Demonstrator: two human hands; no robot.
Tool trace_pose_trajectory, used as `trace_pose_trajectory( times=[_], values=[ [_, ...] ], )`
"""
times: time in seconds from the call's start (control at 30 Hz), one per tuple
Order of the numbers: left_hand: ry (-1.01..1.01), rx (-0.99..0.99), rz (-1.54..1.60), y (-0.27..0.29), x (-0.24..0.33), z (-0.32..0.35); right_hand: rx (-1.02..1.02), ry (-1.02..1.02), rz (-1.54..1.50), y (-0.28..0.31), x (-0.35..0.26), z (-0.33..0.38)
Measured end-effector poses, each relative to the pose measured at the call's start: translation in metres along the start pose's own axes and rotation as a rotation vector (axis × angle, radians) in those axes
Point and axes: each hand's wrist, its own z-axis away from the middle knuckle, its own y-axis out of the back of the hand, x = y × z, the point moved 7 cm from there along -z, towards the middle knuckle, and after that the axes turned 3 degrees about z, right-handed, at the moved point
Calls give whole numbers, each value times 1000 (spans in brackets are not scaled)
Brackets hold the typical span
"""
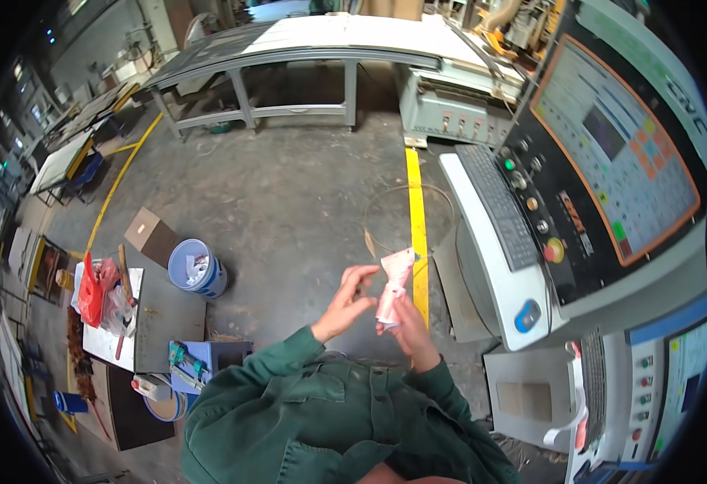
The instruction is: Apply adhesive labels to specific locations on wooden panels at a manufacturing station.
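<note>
In front of my body, my right hand (409, 329) grips a pink-and-white strip of printed paper or labels (396, 277), gathered into a loose roll. Its upper end flares out flat above the fingers, while a white end pokes out below. Just left of the strip is my left hand (344, 303), with curved fingers held apart and nothing in them. A small gap shows between those fingertips and the strip.
A machine console stands at right with a screen (620, 149), keyboard (495, 206) and blue mouse (526, 316). To the left are a blue bucket (218, 280), cardboard box (150, 234) and cluttered bench (160, 323). A long machine table (321, 36) lies beyond.
</note>
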Motion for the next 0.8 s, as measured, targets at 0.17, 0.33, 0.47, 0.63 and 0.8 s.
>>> trace_pose_trajectory(
  times=[0.17,0.33,0.47,0.63,0.8],
  values=[
    [584,54,488,35,-80,38,15,362,935,-49,24,-40],
    [503,117,509,72,-108,26,-168,10,308,-48,41,-84],
    [525,106,586,88,-134,5,-174,-319,221,-21,52,-122],
    [416,190,406,125,-149,-50,-219,-401,47,-23,60,-187],
    [220,183,-197,176,-139,-107,-254,-468,-134,-34,53,-259]
  ],
)
